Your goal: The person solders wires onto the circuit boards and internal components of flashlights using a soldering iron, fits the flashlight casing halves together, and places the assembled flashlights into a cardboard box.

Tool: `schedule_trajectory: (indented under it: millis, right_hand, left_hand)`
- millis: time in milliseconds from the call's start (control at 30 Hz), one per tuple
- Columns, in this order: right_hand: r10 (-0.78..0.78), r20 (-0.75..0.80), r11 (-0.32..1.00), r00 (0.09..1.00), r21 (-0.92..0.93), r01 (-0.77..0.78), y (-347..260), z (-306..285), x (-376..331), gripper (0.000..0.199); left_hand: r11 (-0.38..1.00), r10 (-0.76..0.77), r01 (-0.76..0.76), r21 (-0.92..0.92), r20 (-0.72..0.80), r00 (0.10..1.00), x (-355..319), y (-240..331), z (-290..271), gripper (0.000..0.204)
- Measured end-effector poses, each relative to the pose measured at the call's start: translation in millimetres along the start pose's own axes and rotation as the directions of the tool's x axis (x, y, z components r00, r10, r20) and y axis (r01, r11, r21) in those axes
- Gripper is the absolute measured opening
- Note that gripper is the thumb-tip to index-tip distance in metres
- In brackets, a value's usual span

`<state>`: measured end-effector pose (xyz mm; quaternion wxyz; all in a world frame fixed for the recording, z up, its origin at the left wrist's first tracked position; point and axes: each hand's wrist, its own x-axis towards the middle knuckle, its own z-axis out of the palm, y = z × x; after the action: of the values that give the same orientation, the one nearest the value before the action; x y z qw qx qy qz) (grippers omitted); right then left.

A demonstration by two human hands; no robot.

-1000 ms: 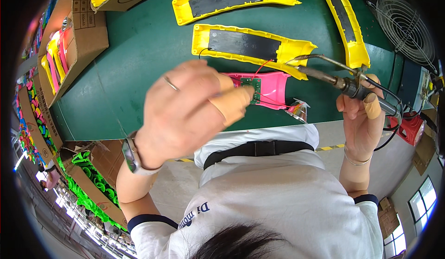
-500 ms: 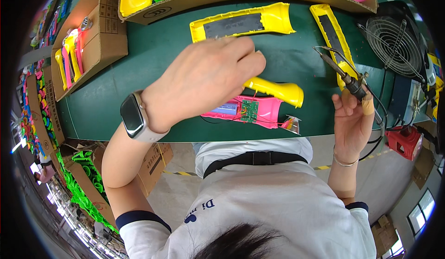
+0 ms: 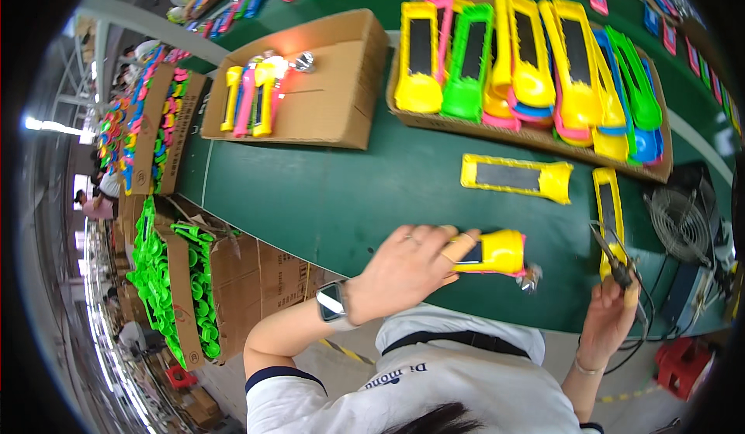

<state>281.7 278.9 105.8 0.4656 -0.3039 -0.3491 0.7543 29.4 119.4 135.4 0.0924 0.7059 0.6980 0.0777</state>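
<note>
A broad bare stretch of green tabletop lies open between two cardboard boxes behind and the yellow shells at right.

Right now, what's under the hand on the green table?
The left hand covers most of a toy torch. Its yellow head sticks out, with a pink edge beneath and a shiny bit at the end. The rest is hidden under the hand.
</note>
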Motion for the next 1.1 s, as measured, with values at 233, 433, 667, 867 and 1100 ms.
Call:
schedule_trajectory:
  millis: [233, 433, 667, 867, 1100]
  right_hand:
    - [-0.078, -0.016, 0.997, 0.997, -0.02, 0.077, -7.5, 0.2, 10.3, 0.022]
    - [-0.146, -0.013, 0.988, 0.989, 0.042, 0.146, -6.6, 6.4, 18.5, 0.023]
    - [-0.385, -0.111, 0.923, 0.916, -0.017, 0.385, -11.5, -7.0, 37.6, 0.026]
    - [-0.399, -0.062, 0.909, 0.915, 0.106, 0.404, -10.3, 4.5, 51.1, 0.027]
    - [-0.332, -0.19, 0.926, 0.924, 0.121, 0.358, -25.1, 11.4, 51.2, 0.014]
  left_hand:
    - [0.767, -0.637, 0.57, -0.295, -0.466, 0.615, -17.4, -125.1, -86.5, 0.045]
    - [0.48, -0.824, 0.875, 0.058, -0.313, 0.472, -15.5, -247.1, -68.9, 0.05]
    - [0.508, -0.782, 0.77, 0.387, -0.168, 0.6, 26.3, -242.5, -113.6, 0.04]
    - [0.762, -0.588, 0.641, 0.093, -0.315, 0.745, 158.3, -340.1, -140.3, 0.037]
    - [0.538, -0.76, 0.806, 0.248, -0.271, 0.591, 243.2, -463.6, -95.6, 0.076]
